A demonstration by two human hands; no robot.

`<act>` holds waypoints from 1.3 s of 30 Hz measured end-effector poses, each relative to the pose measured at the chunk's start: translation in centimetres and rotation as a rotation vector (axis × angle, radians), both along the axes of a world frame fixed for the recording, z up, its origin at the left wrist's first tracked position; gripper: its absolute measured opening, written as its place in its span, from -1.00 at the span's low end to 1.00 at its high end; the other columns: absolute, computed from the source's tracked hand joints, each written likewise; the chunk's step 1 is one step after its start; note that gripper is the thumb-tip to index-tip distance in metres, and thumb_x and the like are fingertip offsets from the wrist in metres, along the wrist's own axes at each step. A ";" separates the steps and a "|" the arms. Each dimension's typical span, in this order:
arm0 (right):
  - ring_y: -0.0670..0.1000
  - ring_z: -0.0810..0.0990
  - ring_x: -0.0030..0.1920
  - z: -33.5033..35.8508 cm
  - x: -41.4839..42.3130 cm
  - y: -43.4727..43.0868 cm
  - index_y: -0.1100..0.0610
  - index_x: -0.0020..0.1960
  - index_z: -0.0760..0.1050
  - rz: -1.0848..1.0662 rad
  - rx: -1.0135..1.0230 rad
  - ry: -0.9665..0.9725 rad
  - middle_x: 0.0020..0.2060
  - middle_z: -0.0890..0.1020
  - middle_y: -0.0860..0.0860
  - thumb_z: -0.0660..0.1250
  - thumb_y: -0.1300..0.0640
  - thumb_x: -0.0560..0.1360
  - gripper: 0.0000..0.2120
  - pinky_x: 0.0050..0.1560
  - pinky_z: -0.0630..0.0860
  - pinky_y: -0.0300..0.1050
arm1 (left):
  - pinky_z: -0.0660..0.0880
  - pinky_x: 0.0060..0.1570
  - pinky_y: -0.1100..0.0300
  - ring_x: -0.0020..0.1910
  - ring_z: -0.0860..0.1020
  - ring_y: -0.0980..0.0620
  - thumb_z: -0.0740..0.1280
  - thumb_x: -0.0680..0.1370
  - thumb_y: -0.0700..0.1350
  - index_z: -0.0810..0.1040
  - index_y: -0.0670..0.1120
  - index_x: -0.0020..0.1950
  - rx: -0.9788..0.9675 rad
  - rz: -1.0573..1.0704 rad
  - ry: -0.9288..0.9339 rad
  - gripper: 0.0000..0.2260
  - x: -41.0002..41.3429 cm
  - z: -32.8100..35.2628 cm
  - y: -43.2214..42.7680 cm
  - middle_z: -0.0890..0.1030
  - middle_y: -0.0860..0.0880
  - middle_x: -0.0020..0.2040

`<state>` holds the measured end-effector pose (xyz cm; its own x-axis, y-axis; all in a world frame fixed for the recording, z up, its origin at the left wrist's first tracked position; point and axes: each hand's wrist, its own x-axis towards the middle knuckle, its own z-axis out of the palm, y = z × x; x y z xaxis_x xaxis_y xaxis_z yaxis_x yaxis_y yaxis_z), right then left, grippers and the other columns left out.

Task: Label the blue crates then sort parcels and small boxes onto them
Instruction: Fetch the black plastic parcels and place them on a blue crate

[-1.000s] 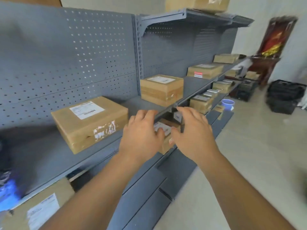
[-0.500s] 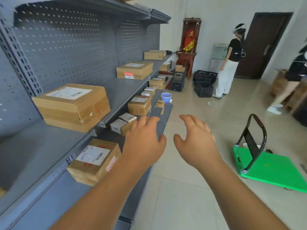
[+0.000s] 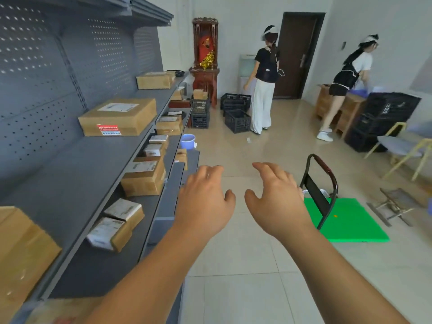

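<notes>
My left hand (image 3: 205, 199) and my right hand (image 3: 277, 197) hang side by side in front of me over the tiled floor, fingers loosely bent, holding nothing. To their left stands a grey metal shelf unit (image 3: 77, 169) with cardboard parcels: a large box with a red sticker (image 3: 119, 118) on the upper shelf, a medium box (image 3: 145, 176) and two small labelled boxes (image 3: 117, 223) on the lower shelf. No blue crate shows near my hands.
A green platform trolley (image 3: 346, 220) with a black handle stands right of my right hand. Black crates (image 3: 237, 120) sit on the floor farther on. One person stands by the dark door (image 3: 299, 54), another bends over a wooden desk (image 3: 343, 108). A chair (image 3: 402, 146) stands far right.
My view has swung right, away from the shelf toward the room. Both hands came off the small box on the lower shelf and now hang free.
</notes>
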<state>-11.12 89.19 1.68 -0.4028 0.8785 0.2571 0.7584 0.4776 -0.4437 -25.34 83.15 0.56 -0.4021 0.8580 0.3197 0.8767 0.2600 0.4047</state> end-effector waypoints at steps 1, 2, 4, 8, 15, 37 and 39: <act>0.04 0.23 0.49 -0.2 -0.4 1.6 -0.09 0.54 0.24 -0.009 -0.001 0.002 0.52 0.31 -0.11 0.28 -0.03 0.55 -0.42 0.42 0.22 0.08 | 0.42 0.26 -0.04 0.31 0.44 -0.09 0.28 0.58 0.08 0.36 0.05 0.47 -0.004 -0.003 0.010 -0.55 -0.4 -0.2 1.7 0.44 0.01 0.36; 0.04 0.23 0.49 -0.4 -0.8 3.3 -0.09 0.55 0.24 -0.014 -0.003 0.004 0.52 0.31 -0.11 0.28 -0.02 0.55 -0.42 0.41 0.22 0.08 | 0.41 0.25 -0.02 0.31 0.43 -0.09 0.27 0.59 0.08 0.36 0.06 0.47 -0.010 -0.002 0.018 -0.55 -0.7 -0.3 3.4 0.44 0.02 0.34; 0.04 0.23 0.49 -0.9 -1.6 6.8 -0.09 0.55 0.24 -0.017 -0.011 0.008 0.52 0.30 -0.12 0.28 -0.03 0.55 -0.41 0.41 0.22 0.08 | 0.41 0.23 -0.02 0.31 0.42 -0.07 0.27 0.59 0.08 0.35 0.06 0.47 -0.016 -0.001 0.025 -0.56 -1.4 -0.6 7.0 0.44 0.03 0.34; 0.05 0.24 0.49 -1.5 -2.9 14.9 -0.09 0.55 0.24 0.003 -0.014 0.025 0.52 0.30 -0.11 0.28 -0.03 0.55 -0.41 0.41 0.23 0.08 | 0.43 0.25 -0.03 0.34 0.41 -0.08 0.27 0.59 0.08 0.34 0.06 0.47 -0.022 0.024 0.028 -0.55 -2.5 -0.7 14.7 0.43 0.02 0.38; 0.05 0.26 0.48 0.2 -6.9 28.5 -0.05 0.54 0.27 0.135 -0.021 0.086 0.50 0.34 -0.08 0.31 0.00 0.54 -0.41 0.46 0.26 0.08 | 0.43 0.24 -0.03 0.31 0.42 -0.05 0.28 0.59 0.05 0.36 0.06 0.45 -0.002 0.138 0.032 -0.57 -5.4 2.0 26.6 0.44 0.01 0.35; 0.01 0.23 0.50 -0.6 -30.0 60.6 -0.06 0.56 0.22 0.089 -0.010 0.016 0.51 0.31 -0.12 0.28 -0.02 0.57 -0.42 0.47 0.18 0.02 | 0.50 0.19 -0.10 0.30 0.45 -0.06 0.28 0.56 0.03 0.39 0.05 0.42 0.004 0.105 -0.026 -0.58 -29.9 0.0 59.5 0.45 0.06 0.38; 0.02 0.23 0.50 -0.8 -31.8 63.2 -0.05 0.56 0.22 0.064 -0.025 0.021 0.51 0.31 -0.11 0.27 -0.01 0.57 -0.41 0.47 0.18 0.03 | 0.52 0.14 -0.12 0.25 0.48 -0.08 0.28 0.55 0.02 0.39 0.02 0.40 0.006 0.075 -0.017 -0.59 -32.1 0.0 62.6 0.44 0.04 0.38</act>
